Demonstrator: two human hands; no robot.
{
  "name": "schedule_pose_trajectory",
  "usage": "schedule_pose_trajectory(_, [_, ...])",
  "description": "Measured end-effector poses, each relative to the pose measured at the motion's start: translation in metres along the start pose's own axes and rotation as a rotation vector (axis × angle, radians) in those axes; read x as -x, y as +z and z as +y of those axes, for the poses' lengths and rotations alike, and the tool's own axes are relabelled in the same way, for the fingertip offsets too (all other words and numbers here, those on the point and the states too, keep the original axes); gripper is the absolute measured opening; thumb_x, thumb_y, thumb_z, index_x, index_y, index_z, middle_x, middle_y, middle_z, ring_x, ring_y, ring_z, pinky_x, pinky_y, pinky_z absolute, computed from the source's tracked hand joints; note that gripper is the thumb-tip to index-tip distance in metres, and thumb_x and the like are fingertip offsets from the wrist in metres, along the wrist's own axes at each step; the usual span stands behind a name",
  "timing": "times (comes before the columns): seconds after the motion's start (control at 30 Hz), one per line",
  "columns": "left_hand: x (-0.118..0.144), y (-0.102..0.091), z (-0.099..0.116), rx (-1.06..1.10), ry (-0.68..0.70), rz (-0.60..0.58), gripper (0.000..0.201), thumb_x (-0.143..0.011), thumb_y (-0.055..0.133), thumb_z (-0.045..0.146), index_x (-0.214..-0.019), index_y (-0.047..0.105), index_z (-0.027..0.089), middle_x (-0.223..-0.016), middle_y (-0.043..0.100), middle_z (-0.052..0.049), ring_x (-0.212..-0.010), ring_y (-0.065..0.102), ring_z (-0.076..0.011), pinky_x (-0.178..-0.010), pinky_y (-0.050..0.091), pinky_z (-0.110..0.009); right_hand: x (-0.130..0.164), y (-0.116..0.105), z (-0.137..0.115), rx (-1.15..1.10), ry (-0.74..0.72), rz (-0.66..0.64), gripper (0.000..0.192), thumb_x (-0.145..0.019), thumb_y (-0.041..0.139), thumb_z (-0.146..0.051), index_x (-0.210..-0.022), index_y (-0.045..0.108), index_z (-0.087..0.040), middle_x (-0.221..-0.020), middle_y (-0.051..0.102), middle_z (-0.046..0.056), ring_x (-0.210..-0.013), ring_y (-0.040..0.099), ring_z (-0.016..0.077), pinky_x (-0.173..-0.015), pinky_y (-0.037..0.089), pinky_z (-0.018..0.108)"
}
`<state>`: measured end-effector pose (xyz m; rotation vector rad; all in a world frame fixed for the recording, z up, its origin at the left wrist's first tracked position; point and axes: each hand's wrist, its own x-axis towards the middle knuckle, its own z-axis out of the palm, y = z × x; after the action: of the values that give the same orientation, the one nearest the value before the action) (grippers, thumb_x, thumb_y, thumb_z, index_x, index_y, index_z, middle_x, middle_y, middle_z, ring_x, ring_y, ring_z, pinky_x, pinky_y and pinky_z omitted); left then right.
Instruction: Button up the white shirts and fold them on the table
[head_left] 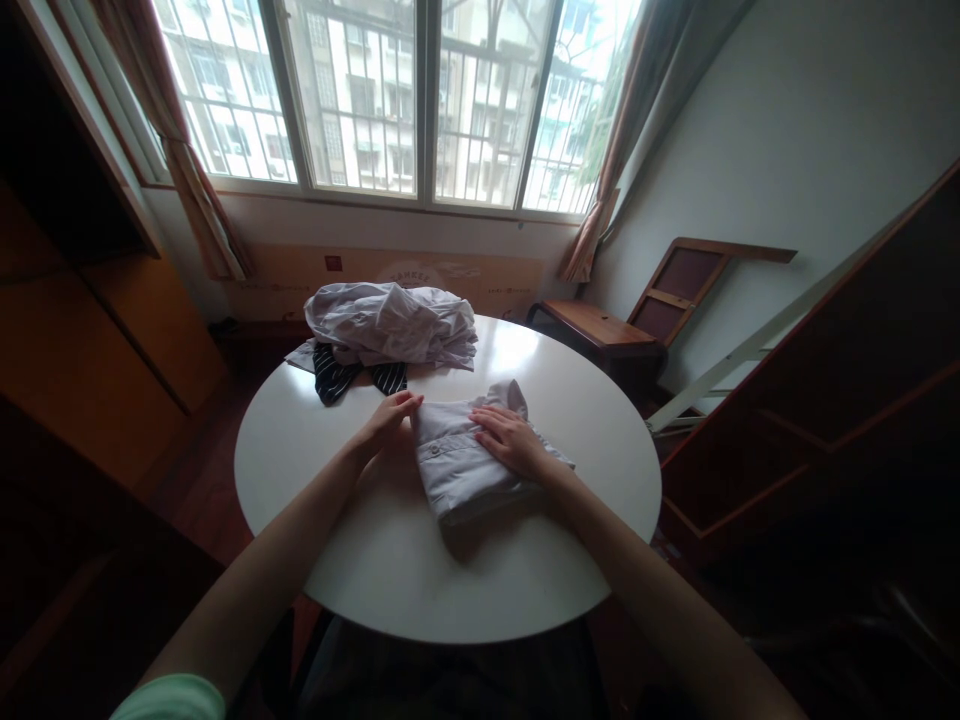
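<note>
Shirt (457,465) lies on the near half of the table (360,570), right of the middle, doubled into a compact packet: collar at the far side, a button showing. Left hand (388,414) pinches its far left corner between thumb and fingers; right hand (515,444) lies flat on top, fingers extended, gripping nothing. Judgement: folding of this piece looks mostly done, edges not fully squared. Left over: a loose, crumpled pile of pale cloth (390,320) by the far edge, apparently unfolded, with black striped cloth (335,378) poking out below.

Surface: round, white, glossy, catching daylight. Room dim; barred window (360,110) ahead, tied curtains (191,175) either side. Wooden chair (600,325) beyond the table, to the right. Cabinet (127,360) on the left.
</note>
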<state>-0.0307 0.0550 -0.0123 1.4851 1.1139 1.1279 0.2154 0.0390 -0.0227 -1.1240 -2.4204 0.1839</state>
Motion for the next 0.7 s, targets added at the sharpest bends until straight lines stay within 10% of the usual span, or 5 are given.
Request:
schedule_pose_trajectory(0.4, [-0.022,0.005,-0.024,-0.442,0.071,0.094,0.023,-0.069,0.058,0.038,-0.068,0.045,0.018,-0.066,0.05,0.001,-0.061,0.046,-0.0137,-0.056,0.036,-0.025,0.007,-0.003,0.005,0.097,0.102,-0.008,0.045,-0.089,0.039,-0.041,-0.128,0.049,-0.02,-0.132,0.05,0.007,-0.127,0.036,0.023,-0.105,0.027,0.042])
schedule_pose_trajectory(0.7, [0.005,0.026,-0.005,-0.857,0.366,0.164,0.03,-0.081,0.049,0.029,-0.107,0.054,0.014,-0.11,0.058,-0.013,-0.105,0.051,-0.0228,-0.092,0.038,-0.037,0.019,-0.013,0.018,-0.123,0.189,0.075,0.052,-0.09,0.03,-0.046,-0.135,0.039,-0.02,-0.14,0.039,0.009,-0.129,0.035,0.0245,-0.106,0.025,0.046])
